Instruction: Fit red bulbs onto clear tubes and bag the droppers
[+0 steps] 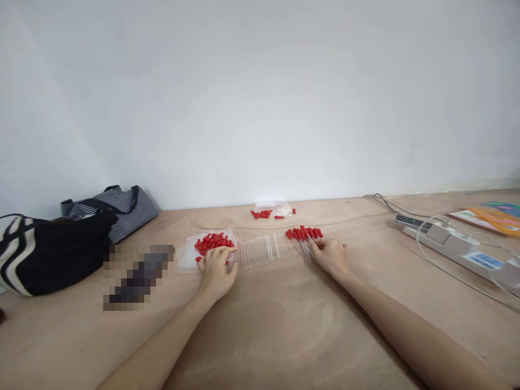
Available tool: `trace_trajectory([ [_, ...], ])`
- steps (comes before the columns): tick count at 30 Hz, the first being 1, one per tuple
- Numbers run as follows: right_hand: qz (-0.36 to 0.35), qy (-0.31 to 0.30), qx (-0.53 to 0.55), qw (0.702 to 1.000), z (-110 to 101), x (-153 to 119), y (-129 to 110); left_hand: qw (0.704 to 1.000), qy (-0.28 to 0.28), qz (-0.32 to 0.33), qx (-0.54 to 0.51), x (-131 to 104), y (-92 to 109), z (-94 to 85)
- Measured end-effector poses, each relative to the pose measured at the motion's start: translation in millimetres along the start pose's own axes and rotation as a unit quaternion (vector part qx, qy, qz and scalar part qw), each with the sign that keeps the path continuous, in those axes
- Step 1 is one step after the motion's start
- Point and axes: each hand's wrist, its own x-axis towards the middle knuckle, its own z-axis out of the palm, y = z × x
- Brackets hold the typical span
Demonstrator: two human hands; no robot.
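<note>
My left hand [218, 272] rests with fingers apart over the lower edge of a clear plastic bag [186, 254] that bears a pile of red rubber bulbs [211, 241]. Thin clear tubes [264, 249] lie side by side in a row between my hands. My right hand [332, 257] has its fingers together at the right end, beside several tubes with red bulbs [302, 233] on their far ends. What its fingertips hold, if anything, is hidden.
Farther back, loose red bulbs [262, 214] lie by another clear bag [273, 206]. At left are a black bag [57, 254], a striped bag [136, 214] and a blurred dark object [140, 276]. A power strip [463, 252] with cables and colourful sheets [493, 216] lie right.
</note>
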Motion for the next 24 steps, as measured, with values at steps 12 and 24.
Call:
trace_trajectory([
  [12, 0.05, -0.001, -0.073, 0.996, 12.6, 6.4, -0.9, 0.996, -0.061, -0.016, 0.061, 11.8, -20.1, -3.6],
  [24, -0.022, -0.076, -0.173, 0.982, 32.3, 17.5, -56.3, 0.976, 0.017, 0.181, -0.123, 13.6, -23.1, 2.6],
])
